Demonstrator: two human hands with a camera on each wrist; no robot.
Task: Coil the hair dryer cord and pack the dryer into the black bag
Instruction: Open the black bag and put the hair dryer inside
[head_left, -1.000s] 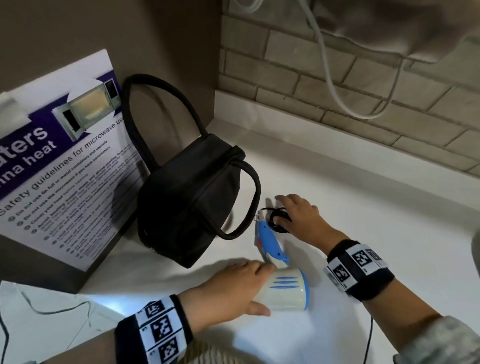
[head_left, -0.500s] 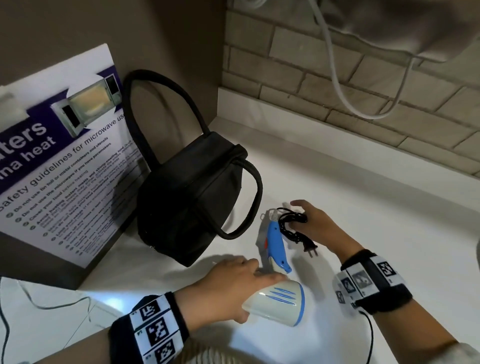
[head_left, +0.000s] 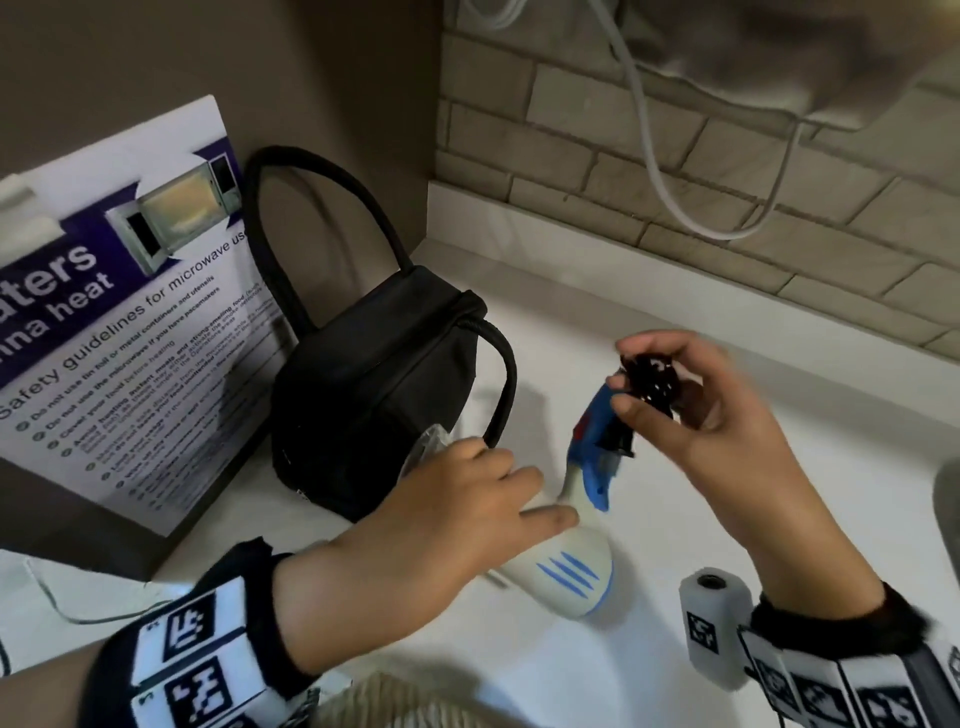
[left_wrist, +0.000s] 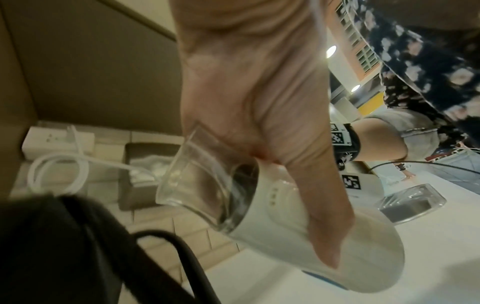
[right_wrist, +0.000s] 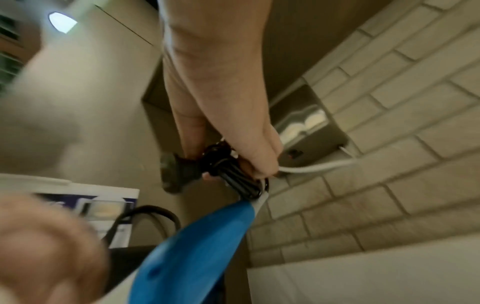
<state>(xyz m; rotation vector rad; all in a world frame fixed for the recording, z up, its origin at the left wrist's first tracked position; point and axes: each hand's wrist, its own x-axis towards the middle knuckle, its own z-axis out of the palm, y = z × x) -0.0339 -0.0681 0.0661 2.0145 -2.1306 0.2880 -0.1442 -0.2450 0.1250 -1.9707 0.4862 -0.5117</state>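
Observation:
The white hair dryer with blue stripes lies tilted at the counter's front, its blue handle pointing up and away. My left hand grips its barrel behind the clear nozzle. My right hand holds the coiled black cord in the air at the handle's end. In the right wrist view its fingers pinch the coil, and the plug sticks out to the left. The black bag stands upright just left of the dryer, one strap by my left hand.
A microwave safety poster leans behind the bag. A white cable hangs down the brick wall. A clear tray sits on the white counter to the right, and a white power strip is on the wall.
My right hand has lifted the coiled cord off the counter, and the dryer's handle has risen with it. My left hand has stayed on the barrel.

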